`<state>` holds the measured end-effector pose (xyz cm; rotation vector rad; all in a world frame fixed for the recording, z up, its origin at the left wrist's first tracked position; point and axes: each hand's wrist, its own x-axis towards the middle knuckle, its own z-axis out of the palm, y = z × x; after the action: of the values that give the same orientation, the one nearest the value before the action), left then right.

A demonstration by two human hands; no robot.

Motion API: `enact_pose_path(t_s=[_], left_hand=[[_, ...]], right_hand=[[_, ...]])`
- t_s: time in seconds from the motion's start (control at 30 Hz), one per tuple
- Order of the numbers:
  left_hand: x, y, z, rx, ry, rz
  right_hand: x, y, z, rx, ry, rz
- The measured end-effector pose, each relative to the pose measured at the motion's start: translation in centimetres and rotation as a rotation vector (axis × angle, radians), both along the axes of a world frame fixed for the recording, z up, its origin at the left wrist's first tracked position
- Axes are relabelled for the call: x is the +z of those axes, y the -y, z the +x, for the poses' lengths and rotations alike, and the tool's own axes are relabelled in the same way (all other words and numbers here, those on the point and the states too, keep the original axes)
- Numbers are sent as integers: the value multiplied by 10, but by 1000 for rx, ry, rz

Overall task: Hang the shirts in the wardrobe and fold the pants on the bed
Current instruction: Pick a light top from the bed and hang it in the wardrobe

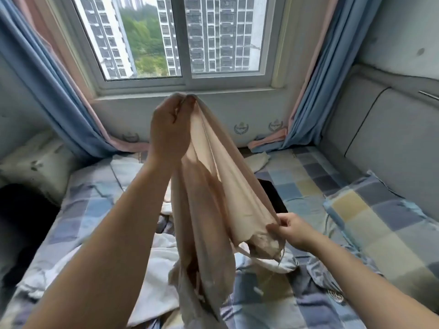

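A beige garment (213,186) hangs stretched in the air over the bed (306,186). My left hand (169,129) is raised high in front of the window and pinches the garment's top end. Lower and to the right, my right hand (288,230) pinches its waist edge, where a drawstring dangles. The rest of the cloth droops down to a pile of clothes (159,276) on the bed, white and grey-blue pieces among them. Whether the beige piece is pants or a shirt cannot be told for sure.
The bed has a blue, yellow and grey checked sheet, with a matching pillow (370,224) at right by the padded headboard (384,143). A dark item (273,193) lies mid-bed. Blue-pink curtains (59,96) flank the window (180,39). No wardrobe is in view.
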<state>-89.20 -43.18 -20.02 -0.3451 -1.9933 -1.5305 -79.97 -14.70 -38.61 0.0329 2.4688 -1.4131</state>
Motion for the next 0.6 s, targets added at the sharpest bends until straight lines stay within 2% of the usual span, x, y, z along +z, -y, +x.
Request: enact_pose_path(t_s=[0.1,0.23,0.4,0.53,0.6], left_hand=[[14,14,-15,152,2,-26],[-1,15,-27,243,182,-23],[-52,-18,-5,-129,534,7],[-80,-55,40,-357,456,-145],[-90,-74,60,-483,490,-176]], right_hand=[[6,-19,-8,-53,-38,32],[55,-23,-26,-194,-184,-97],[128,2,-38,-102,-299,-195],[160,18,-41,-18,-346,-249],[168,23,-42,32,-354,-241]])
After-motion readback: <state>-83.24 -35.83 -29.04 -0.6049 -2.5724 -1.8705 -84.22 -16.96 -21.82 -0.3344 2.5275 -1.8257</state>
